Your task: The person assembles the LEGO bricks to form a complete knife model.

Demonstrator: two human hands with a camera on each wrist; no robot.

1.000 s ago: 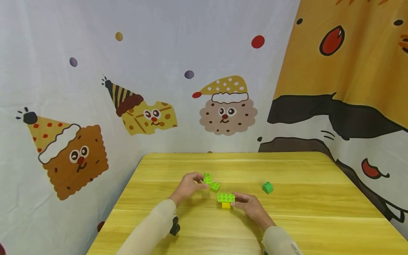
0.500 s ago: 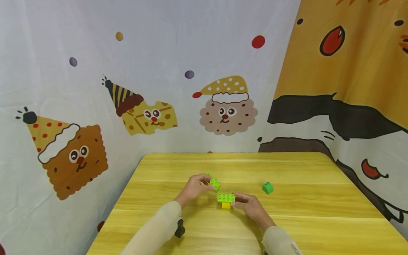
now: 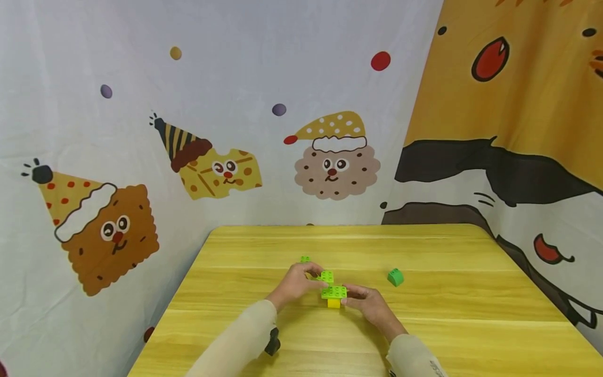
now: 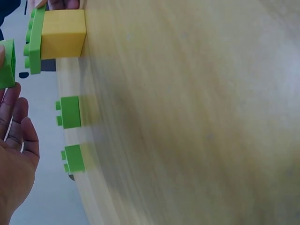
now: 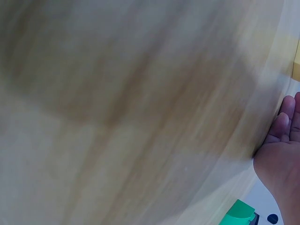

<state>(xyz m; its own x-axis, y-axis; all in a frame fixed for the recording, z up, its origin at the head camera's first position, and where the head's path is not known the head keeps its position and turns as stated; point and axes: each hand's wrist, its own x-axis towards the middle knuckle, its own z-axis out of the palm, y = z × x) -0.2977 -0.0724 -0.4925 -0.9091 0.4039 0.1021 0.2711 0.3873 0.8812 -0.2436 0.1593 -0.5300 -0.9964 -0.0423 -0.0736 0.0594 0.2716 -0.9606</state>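
Observation:
My left hand [image 3: 298,284] pinches a light green toy building brick [image 4: 6,65] between thumb and fingers, just behind and above the studded light green plate [image 3: 335,293]. That plate sits on top of a yellow block [image 4: 63,33], making a small stack on the table. From the right side, my right hand [image 3: 372,308] grips the stack with thumb and fingers at its end. Two more light green bricks stand on the table, one nearer the stack [image 4: 71,112] and one farther off [image 4: 74,158]. In the head view the nearer one is hidden behind my left hand.
A darker green brick with a curved top [image 3: 395,277] lies to the right of the stack, beyond my right hand. The wooden table [image 3: 264,241] ends at the back against a printed cloth [image 3: 264,209].
My left hand has picked up a light green brick from the back group and carried it right and nearer, to the plate. The right hand and the stack have stayed in place.

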